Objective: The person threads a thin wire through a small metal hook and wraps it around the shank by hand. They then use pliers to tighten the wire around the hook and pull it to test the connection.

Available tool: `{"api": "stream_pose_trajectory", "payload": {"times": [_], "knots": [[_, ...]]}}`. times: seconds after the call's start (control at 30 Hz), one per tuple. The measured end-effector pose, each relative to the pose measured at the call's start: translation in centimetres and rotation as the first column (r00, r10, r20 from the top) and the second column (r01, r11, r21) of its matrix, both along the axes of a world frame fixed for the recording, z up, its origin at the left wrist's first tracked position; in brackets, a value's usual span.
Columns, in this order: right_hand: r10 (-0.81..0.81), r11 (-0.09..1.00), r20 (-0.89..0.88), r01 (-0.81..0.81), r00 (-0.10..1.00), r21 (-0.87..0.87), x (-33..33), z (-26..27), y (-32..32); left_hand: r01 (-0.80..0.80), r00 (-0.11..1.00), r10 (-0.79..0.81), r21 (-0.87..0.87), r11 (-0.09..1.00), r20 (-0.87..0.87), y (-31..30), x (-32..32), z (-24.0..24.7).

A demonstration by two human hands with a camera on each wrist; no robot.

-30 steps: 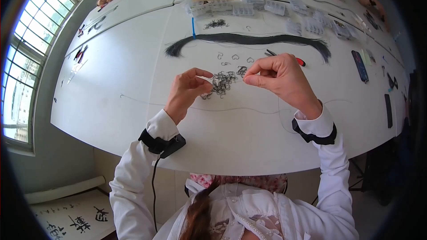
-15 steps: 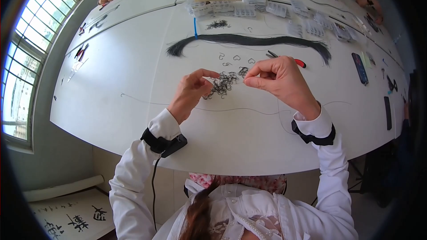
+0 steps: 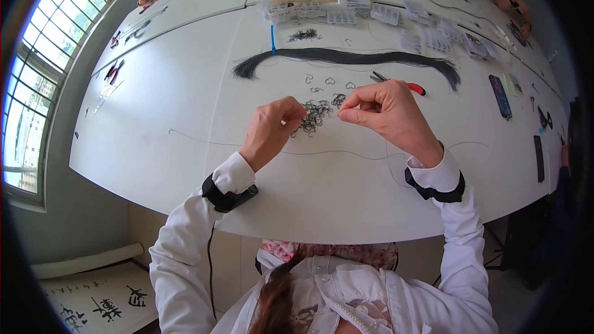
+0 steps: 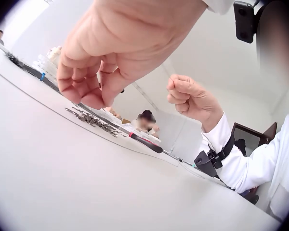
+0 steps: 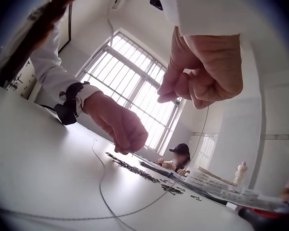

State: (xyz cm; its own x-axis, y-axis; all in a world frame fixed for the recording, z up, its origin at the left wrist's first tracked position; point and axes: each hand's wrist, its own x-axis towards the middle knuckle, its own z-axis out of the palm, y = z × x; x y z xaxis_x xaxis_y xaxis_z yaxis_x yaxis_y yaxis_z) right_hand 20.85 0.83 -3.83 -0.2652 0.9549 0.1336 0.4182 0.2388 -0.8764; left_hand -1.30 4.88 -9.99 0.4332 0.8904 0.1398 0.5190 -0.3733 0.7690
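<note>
My right hand point(image 3: 390, 111) pinches a thin grey wire point(image 5: 204, 125) between thumb and forefinger, above the table to the right of a pile of small curved dark metal pieces point(image 3: 315, 114). The wire loops down from this hand and lies in a long curve across the tabletop. At the pile's left edge, my left hand point(image 3: 272, 127) has its thumb and fingertips together, pinching toward the thin strand that stretches from the right hand. In the left wrist view its fingertips point(image 4: 94, 100) meet, mostly hiding what lies between them.
Behind the pile lies a long bundle of black strands point(image 3: 346, 54) with a blue tie point(image 3: 272, 38). Red-handled pliers point(image 3: 416, 88) lie beyond my right hand. Clear plastic boxes point(image 3: 356, 0) stand farther back; a phone point(image 3: 500, 96) lies to the right. Other people sit at the far side.
My left hand has moved right and slightly turned, and its parted thumb and forefinger have come together by the pile. The right hand stays nearly in place, still pinching.
</note>
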Motion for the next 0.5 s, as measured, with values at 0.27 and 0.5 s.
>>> {"api": "stream_pose_trajectory", "payload": {"times": [0.27,0.5], "knots": [[-0.023,1.000,0.025,0.023,0.999,-0.014,-0.26,-0.17,-0.10,0.012,0.997,-0.010,0.024,1.000,-0.083,0.43,-0.28,0.17],[-0.025,1.000,0.083,0.026,0.996,0.001,-0.34,-0.33,-0.14,-0.026,1.000,0.026,0.005,1.000,0.000,0.28,-0.48,0.32]]}}
